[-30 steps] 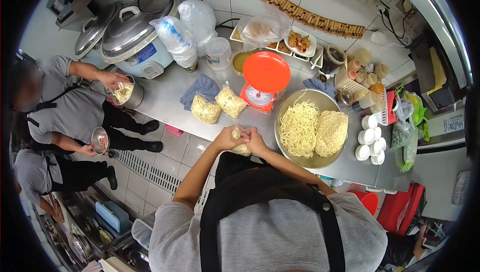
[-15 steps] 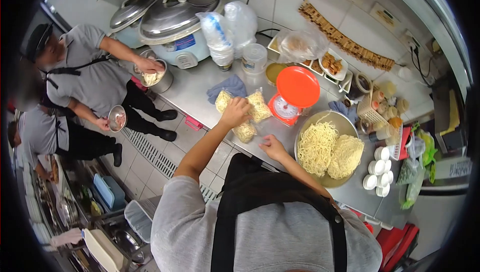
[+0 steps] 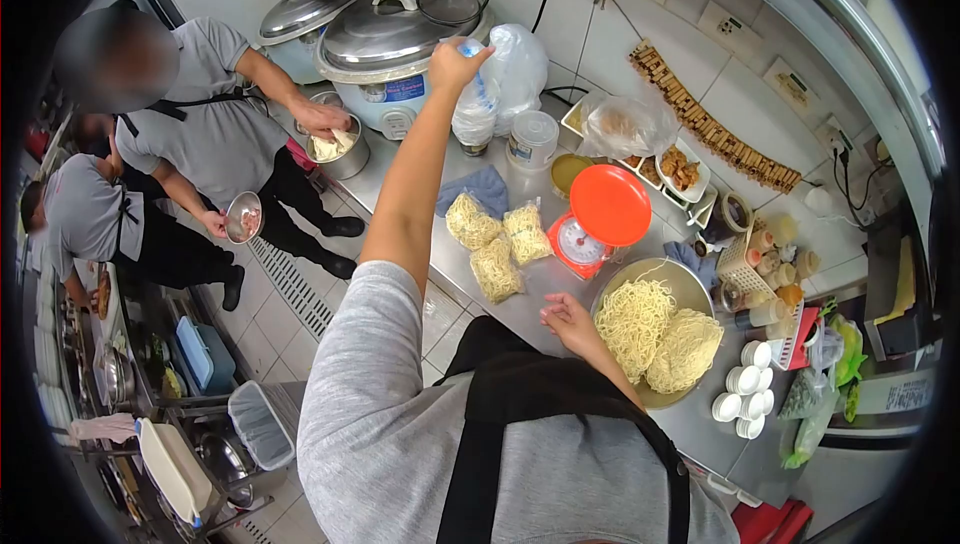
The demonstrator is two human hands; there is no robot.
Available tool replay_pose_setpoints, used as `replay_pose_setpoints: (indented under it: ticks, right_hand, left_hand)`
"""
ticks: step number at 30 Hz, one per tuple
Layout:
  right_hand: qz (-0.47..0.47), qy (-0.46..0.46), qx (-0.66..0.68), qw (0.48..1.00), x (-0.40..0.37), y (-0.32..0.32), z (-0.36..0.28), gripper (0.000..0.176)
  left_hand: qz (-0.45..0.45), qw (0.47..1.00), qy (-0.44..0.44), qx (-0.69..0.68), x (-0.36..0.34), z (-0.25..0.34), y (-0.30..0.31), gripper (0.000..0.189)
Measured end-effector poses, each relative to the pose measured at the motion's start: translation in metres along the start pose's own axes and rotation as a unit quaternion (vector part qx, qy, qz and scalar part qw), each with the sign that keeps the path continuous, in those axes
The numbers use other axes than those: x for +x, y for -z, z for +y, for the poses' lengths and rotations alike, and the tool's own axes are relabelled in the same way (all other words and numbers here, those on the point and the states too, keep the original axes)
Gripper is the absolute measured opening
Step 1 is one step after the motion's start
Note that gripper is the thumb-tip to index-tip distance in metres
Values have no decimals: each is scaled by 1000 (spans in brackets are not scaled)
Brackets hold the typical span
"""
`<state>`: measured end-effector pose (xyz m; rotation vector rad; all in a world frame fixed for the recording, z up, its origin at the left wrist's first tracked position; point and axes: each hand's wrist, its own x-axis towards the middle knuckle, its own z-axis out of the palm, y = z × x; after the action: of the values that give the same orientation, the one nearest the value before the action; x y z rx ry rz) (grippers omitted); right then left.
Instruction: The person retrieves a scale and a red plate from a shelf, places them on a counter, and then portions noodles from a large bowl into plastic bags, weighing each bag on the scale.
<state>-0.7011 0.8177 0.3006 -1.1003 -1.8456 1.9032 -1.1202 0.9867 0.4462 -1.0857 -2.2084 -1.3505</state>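
Note:
My left hand (image 3: 458, 66) is stretched far forward, its fingers closed at the top of a clear plastic bag with blue print (image 3: 474, 109). My right hand (image 3: 568, 322) hovers near the counter's front edge, empty, with fingers loosely curled and apart. Just left of it lie three bags of noodles (image 3: 496, 270). A large metal bowl of loose noodles (image 3: 636, 330) stands to its right. Ahead of it is a scale with a red-orange pan (image 3: 610, 206). A blue cloth (image 3: 478, 189) lies behind the bagged noodles.
Large cookers (image 3: 395, 44) stand at the back left. A clear tub (image 3: 532, 140), food trays (image 3: 682, 172), bottles and stacked white lids (image 3: 745, 381) fill the right side. A co-worker (image 3: 205, 124) at the left holds a small bowl, and another person bends behind.
My left hand has left the noodle bags and moved forward to the printed plastic bag. The view has shifted slightly. My right hand stays near the counter's edge.

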Motion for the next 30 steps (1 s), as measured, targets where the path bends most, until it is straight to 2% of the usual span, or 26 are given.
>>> replay_pose_setpoints:
  ticks: [1, 2, 4, 7, 8, 9, 11, 12, 14, 15, 17, 18, 19, 20, 21, 22, 23, 24, 25, 26, 27, 28, 29, 30]
  right_hand:
    - [-7, -4, 10, 1000, -2, 3, -2, 37]
    - [-7, -4, 9, 1000, -4, 5, -1, 37]
    - [15, -11, 8, 1000, -7, 11, 1, 36]
    - [19, -23, 22, 999, -11, 17, 2, 35]
    - [21, -22, 22, 999, -12, 19, 3, 35]
    - [17, -22, 23, 999, -12, 20, 3, 35]
    - [13, -23, 23, 999, -12, 23, 1, 35]
    - [17, -18, 26, 999, -12, 23, -1, 34]
    - [21, -15, 28, 999, -13, 23, -6, 34]
    - [46, 20, 51, 997, -13, 22, -10, 32]
    - [72, 54, 72, 993, -13, 23, -22, 29]
    - [86, 71, 92, 989, -13, 24, -31, 33]
    - [101, 87, 113, 985, -15, 24, -40, 37]
    - [101, 85, 113, 985, -16, 23, -49, 37]
    - [145, 147, 136, 969, -16, 21, -59, 41]
    - [189, 207, 158, 947, -15, 20, -64, 46]
    - [190, 205, 159, 947, -13, 21, -64, 46]
    - [209, 263, 217, 917, -11, 22, -63, 57]
    - [226, 321, 272, 879, -9, 25, -62, 68]
    - [259, 314, 289, 867, -9, 32, -53, 53]
    - [262, 313, 290, 866, -12, 45, -50, 53]
    - [200, 254, 273, 906, -16, 60, -46, 38]
    - [138, 191, 255, 938, -20, 65, -46, 22]
    - [144, 189, 256, 937, -25, 65, -50, 22]
  left_hand:
    - [-85, 996, -7, 23, 4, -3, 0, 54]
    - [-84, 996, -7, 23, 6, -4, -2, 54]
    - [-32, 999, -22, 31, 10, -3, -2, 25]
    - [-1, 999, -30, 45, 20, 2, 4, 17]
    - [72, 993, -86, 19, 22, 4, 6, 13]
    - [72, 994, -86, 17, 25, 7, 5, 13]
    - [180, 977, -107, -41, 35, 26, 19, 14]
    - [181, 977, -106, -42, 42, 32, 26, 14]
    - [359, 908, -202, -72, 56, 46, 42, 14]
    - [359, 909, -201, -72, 59, 55, 48, 14]
    - [397, 873, -191, -210, 50, 77, 64, 16]
    - [306, 862, -117, -386, 36, 86, 68, 17]
    - [304, 863, -116, -386, 13, 105, 81, 17]
    - [229, 839, -32, -492, -16, 129, 100, 16]
    - [149, 795, 53, -586, -46, 147, 112, 14]
    - [74, 764, 113, -631, -77, 156, 117, 13]
    - [-1, 723, 173, -669, -105, 164, 117, 12]
    - [-17, 729, 135, -671, -133, 157, 98, 11]
    - [-81, 738, 180, -645, -163, 163, 96, 11]
    - [-123, 732, 190, -643, -192, 163, 85, 12]
    - [-166, 724, 200, -640, -215, 157, 74, 13]
    - [-169, 722, 202, -639, -230, 151, 69, 13]
    - [-247, 701, 251, -620, -244, 146, 66, 23]
    - [-323, 673, 297, -596, -254, 141, 59, 33]
